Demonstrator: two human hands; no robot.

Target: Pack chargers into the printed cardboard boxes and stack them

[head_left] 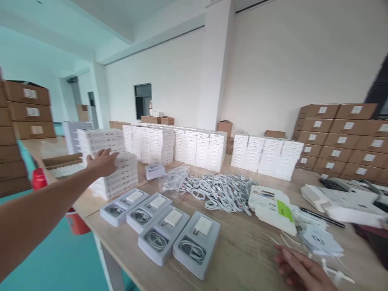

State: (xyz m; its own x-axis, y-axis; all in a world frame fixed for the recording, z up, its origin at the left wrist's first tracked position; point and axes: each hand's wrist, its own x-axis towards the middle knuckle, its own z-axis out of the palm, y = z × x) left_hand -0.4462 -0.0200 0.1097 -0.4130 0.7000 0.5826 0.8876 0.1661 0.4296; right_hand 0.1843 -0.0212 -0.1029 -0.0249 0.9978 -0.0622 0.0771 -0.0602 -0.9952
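My left hand (102, 162) reaches out to a stack of white boxes (121, 178) at the table's left end. Its fingers are spread; whether they touch the boxes is hard to tell. Low on the right, my right hand (301, 267) hovers over the table, fingers loosely curled and no object visible in them. Between the hands lie several grey plastic trays (209, 246), each with a white charger plug (203, 225) and a coiled cable (191, 251). Close to my right hand are thin white strips (285, 239) and a pile of white printed cards (321, 239).
Behind the trays spreads a heap of white cables (224, 190) beside clear plastic bags (174, 178). An unfolded printed box (269, 206) and a black pen (323, 217) lie rightward. Stacked white boxes (200, 149) line the back; brown cartons (342, 139) stand beyond. A red bucket (78, 222) is below left.
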